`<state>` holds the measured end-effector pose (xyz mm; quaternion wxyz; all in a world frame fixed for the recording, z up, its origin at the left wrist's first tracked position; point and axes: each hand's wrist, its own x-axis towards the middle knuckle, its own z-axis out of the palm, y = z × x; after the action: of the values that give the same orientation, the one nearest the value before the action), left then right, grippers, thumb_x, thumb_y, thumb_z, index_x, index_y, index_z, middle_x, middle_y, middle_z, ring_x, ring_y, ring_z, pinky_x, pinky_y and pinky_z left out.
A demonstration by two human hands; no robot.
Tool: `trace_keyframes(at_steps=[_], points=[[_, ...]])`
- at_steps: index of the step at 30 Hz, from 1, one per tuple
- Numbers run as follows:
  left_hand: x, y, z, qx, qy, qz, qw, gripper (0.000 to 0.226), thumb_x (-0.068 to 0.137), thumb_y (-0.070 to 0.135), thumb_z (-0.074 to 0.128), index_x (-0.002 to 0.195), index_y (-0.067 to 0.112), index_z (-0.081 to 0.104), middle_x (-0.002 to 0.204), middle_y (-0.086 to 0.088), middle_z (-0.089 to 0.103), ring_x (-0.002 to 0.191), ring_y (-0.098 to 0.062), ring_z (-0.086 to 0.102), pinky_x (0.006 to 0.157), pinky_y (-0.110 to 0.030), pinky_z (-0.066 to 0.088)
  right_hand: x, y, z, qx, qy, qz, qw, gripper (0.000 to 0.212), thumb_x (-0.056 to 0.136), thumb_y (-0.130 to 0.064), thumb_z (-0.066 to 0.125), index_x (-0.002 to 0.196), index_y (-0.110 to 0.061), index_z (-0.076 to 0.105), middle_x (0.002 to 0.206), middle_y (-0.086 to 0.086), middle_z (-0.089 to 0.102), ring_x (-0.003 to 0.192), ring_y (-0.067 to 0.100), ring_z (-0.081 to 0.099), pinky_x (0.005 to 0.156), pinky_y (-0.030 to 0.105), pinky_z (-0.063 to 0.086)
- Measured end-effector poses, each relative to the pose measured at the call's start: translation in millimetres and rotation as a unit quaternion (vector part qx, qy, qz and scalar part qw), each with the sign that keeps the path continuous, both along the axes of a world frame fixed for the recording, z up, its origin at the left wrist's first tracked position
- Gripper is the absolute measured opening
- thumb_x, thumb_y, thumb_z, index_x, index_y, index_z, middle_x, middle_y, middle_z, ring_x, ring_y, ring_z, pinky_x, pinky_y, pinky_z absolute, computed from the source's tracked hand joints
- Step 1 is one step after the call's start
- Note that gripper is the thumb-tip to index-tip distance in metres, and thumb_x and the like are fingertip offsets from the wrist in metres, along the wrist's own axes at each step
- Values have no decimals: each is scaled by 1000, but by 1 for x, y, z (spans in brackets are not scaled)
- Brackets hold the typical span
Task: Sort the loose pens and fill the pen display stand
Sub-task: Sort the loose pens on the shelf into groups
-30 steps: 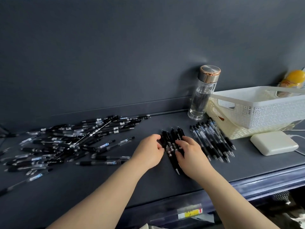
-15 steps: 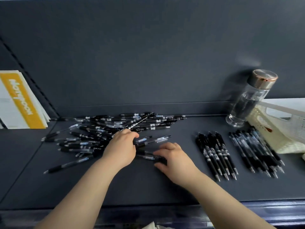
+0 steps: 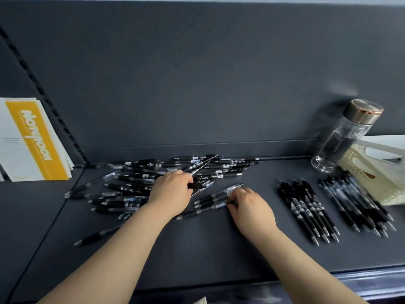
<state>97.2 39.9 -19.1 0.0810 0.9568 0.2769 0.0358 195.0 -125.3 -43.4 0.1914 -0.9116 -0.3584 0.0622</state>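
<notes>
left hand: palm down on the right side of the loose pile, fingers curled, pinching a black pen.
right hand: just beside the left, fingers curled round the ends of a few pens lying slantwise.
loose pile: black pens criss-crossed, mid-left of shelf, reaching its back edge.
stray pen: alone, front left.
sorted row: right of the right hand, pens parallel, tips toward front edge.
second row: further right, same lie, against basket.
basket: cream, right edge.
bottle: clear, copper cap, back right, beside basket.
booklets: yellow-white, upright, far left.
</notes>
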Motion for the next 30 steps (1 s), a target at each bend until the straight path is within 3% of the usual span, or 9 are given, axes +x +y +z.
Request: trace_keyframes(at_steps=[2,5,9,14,17,21,25,27,30], points=[[6,-1,2,5,-37,15,999,29,93,30,52,122,23,50,124,1,51,116,-22,47,94,-32,38,-4,1,-1,-1,17,-19,1000,15,89,-28,52,102,-22,56,104,-3,58,99,22,55,67,28,39],[15,-8,3,-16,-65,17,998,23,94,28,52,114,19,49,119,-1,52,111,-24,50,89,-33,41,-9,2,-3,10,38,-11,999,12,88,-28,53,96,-22,61,98,-2,59,94,21,57,72,29,45],[17,-16,-9,-32,16,-33,999,35,95,42,47,118,17,53,122,-1,54,114,-22,50,90,-33,43,-16,5,-7,50,50,15,997,16,88,-21,54,95,-20,68,99,0,61,97,18,56,83,29,46],[16,-24,-10,-52,103,-69,991,65,88,55,50,136,15,33,137,-6,37,130,-26,34,100,-35,36,-18,7,-4,60,36,44,997,31,91,-10,45,114,-15,65,121,-2,60,116,17,49,96,19,33],[21,-27,-8,-84,115,-86,986,50,86,45,57,123,15,40,131,-6,39,125,-26,38,89,-35,38,-20,8,-3,47,30,68,996,37,90,-3,40,115,-13,65,128,-5,58,118,15,49,96,19,29],[32,-38,-6,-80,105,-85,988,30,89,30,53,113,12,46,124,-9,49,114,-28,50,75,-30,34,-19,10,-6,75,58,96,991,43,81,-5,32,103,-14,68,115,-6,65,109,16,56,94,27,36],[37,-36,-4,-175,52,-60,981,10,91,23,45,94,13,44,110,-10,57,99,-29,55,74,-33,41,-18,-1,0,117,117,27,986,36,92,-4,40,117,-15,64,121,-4,62,115,11,52,87,4,28],[36,-37,-6,-343,-28,-23,939,7,90,16,46,91,11,50,90,-8,59,82,-25,58,74,-36,49,-13,-9,0,148,161,-45,975,30,94,-14,45,118,-17,63,110,-5,64,105,9,57,82,10,34],[33,-52,3,-637,-107,19,763,17,91,0,45,95,11,58,71,-2,53,58,-12,50,52,-25,45,-4,-16,3,263,282,-116,915,29,86,-35,58,108,-18,64,93,-5,66,90,13,60,85,27,46]])
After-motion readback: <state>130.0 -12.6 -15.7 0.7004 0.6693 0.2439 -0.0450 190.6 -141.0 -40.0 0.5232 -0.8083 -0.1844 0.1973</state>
